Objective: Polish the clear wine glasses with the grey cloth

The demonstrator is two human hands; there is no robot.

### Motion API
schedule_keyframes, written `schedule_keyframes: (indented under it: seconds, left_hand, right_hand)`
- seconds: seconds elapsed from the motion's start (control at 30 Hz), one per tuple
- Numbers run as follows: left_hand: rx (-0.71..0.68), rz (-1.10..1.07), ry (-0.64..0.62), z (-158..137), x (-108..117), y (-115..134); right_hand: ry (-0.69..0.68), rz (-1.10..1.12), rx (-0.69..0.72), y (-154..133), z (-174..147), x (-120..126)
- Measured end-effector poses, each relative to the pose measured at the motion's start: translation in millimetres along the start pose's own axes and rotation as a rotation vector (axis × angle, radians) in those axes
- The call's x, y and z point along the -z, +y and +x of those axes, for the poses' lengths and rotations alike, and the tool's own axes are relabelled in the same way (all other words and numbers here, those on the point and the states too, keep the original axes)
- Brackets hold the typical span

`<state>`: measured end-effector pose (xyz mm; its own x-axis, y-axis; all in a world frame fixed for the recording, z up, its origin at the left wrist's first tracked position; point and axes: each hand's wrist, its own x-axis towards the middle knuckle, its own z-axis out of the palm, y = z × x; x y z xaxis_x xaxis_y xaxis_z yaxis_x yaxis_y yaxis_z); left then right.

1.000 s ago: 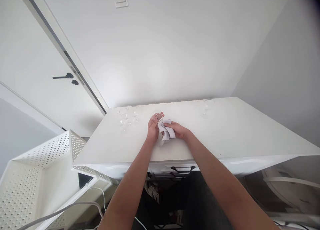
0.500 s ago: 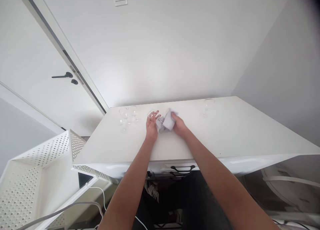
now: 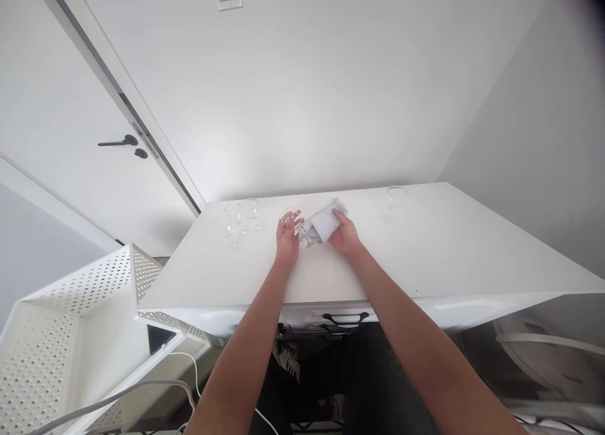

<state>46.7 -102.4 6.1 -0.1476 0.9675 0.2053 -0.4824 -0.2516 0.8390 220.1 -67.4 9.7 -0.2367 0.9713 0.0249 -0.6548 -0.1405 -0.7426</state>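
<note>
My left hand (image 3: 287, 238) is closed round the bowl of a clear stemmed glass (image 3: 303, 232), which lies tilted with its foot toward the right. In my right hand (image 3: 345, 233) is a pale grey cloth (image 3: 326, 222), folded and held beside the foot of the glass. Whether the cloth touches the foot I cannot tell. To the left on the white cabinet top stand several clear stemmed glasses (image 3: 235, 215). Farther right, near the wall, stands another stemmed glass (image 3: 390, 202).
The white cabinet (image 3: 472, 252) has dark drawer handles (image 3: 346, 319) at its front. At left are a white perforated shelf unit (image 3: 101, 284) with cables, and a door with a black handle (image 3: 118, 142). A white wall rises behind the cabinet.
My right hand has drawn the cloth slightly right, off the stem and foot of the glass, which now show. My left hand keeps its hold in nearly the same place.
</note>
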Motion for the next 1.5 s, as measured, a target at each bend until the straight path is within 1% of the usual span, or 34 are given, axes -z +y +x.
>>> schedule_keyframes:
  seconds: [0.1, 0.2, 0.33, 0.4, 0.53, 0.57, 0.73, 0.87, 0.97, 1.03, 1.07, 1.1, 1.2, 1.27, 1.3, 1.37, 1.4, 1.5]
  left_hand:
    - [0.008, 0.023, 0.010, 0.8, 1.0, -0.8]
    - [0.021, -0.010, 0.046, 0.8, 0.5, -0.2]
    - [0.026, -0.102, 0.101, 0.5, -1.1, 1.4]
    - [0.024, -0.113, 0.123, 0.8, -1.1, 1.7]
    - [-0.001, -0.101, 0.182, 2.3, 1.3, 1.0]
    - [-0.006, -0.095, 0.193, 2.8, 2.1, 0.6]
    - [-0.023, -0.054, 0.220, 4.2, 5.2, -2.7]
    - [-0.037, 0.047, 0.257, 2.3, 4.7, -5.0]
    - [-0.088, 0.127, 0.193, 0.1, 3.2, -5.4]
    - [-0.108, 0.146, 0.145, -0.6, 2.3, -5.4]
    - [-0.110, 0.141, 0.124, -0.7, 1.8, -5.4]
    - [-0.108, 0.131, 0.104, -0.7, 1.3, -5.6]
    - [-0.104, 0.087, 0.021, -0.9, -1.1, -6.5]
    - [-0.094, 0.066, -0.048, -1.4, -3.4, -7.2]
    - [-0.087, 0.061, -0.079, -1.9, -4.4, -7.3]
    - [-0.067, 0.054, -0.126, -2.7, -5.9, -7.3]
    - [-0.058, 0.046, -0.138, -3.1, -6.2, -7.1]
    - [-0.032, -0.005, -0.162, -3.6, -5.8, -5.7]
  right_hand:
    - [0.029, 0.001, 0.026, -1.6, -0.4, 1.3]
    - [0.052, -0.018, 0.109, -3.1, -2.3, 1.3]
    - [-0.040, -0.022, 0.168, -4.8, -6.6, 0.0]
    - [-0.093, -0.044, 0.186, -5.8, -8.0, 1.0]
    - [-0.158, -0.048, 0.285, -9.3, -8.2, 7.7]
    - [-0.172, -0.050, 0.289, -10.3, -8.0, 9.5]
    - [-0.216, -0.124, 0.224, -11.5, -8.0, 12.7]
    - [-0.233, -0.159, 0.216, -6.5, -6.7, 9.5]
    - [-0.331, -0.263, 0.171, -0.1, -5.0, 5.2]
    - [-0.405, -0.374, 0.143, 4.6, -4.0, 2.2]
    - [-0.420, -0.432, 0.145, 6.9, -3.5, 1.0]
    - [-0.412, -0.485, 0.161, 9.1, -3.1, 0.1]
    - [-0.319, -0.611, 0.210, 15.4, -2.3, -1.0]
    - [-0.297, -0.694, 0.189, 18.8, -2.2, -1.1]
    - [-0.308, -0.728, 0.170, 20.1, -2.2, -1.3]
    - [-0.338, -0.739, 0.129, 22.1, -2.5, -2.2]
    - [-0.328, -0.707, 0.102, 22.8, -2.7, -2.7]
    - [-0.245, -0.520, -0.044, 23.5, -3.8, -4.0]
